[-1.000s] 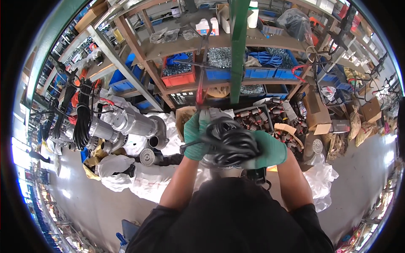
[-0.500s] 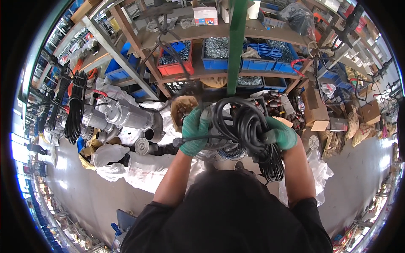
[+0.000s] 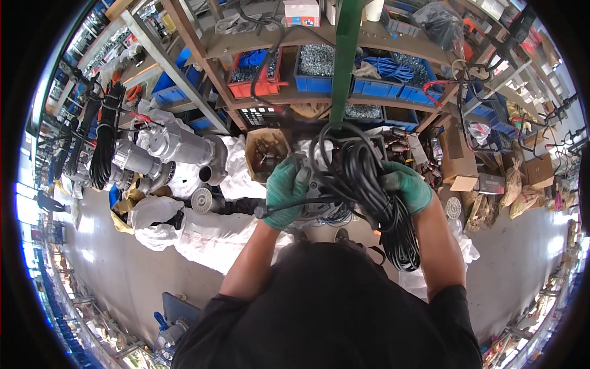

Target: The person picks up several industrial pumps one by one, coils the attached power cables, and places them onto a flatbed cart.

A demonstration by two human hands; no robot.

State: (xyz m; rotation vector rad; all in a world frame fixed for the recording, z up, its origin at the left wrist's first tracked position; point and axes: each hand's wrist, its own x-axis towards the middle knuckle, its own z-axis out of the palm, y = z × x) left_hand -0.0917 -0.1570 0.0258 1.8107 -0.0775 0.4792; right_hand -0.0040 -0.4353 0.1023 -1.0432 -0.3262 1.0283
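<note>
Your right hand (image 3: pixel 408 188) gripped one black coil (image 3: pixel 372 195); your left hand (image 3: pixel 285 189) curled tight, hold unclear. One printed carton (image 3: pixel 302 13) sat at twelve o'clock.

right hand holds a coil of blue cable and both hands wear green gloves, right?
Wrong colour: the head view shows the right hand holding a coil of black cable, not blue. The green gloves are right.

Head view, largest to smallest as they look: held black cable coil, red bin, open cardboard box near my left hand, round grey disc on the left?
1. Black cable coil, though nearer the camera
2. Red bin and open cardboard box: too alike to rank
3. Round grey disc
</note>
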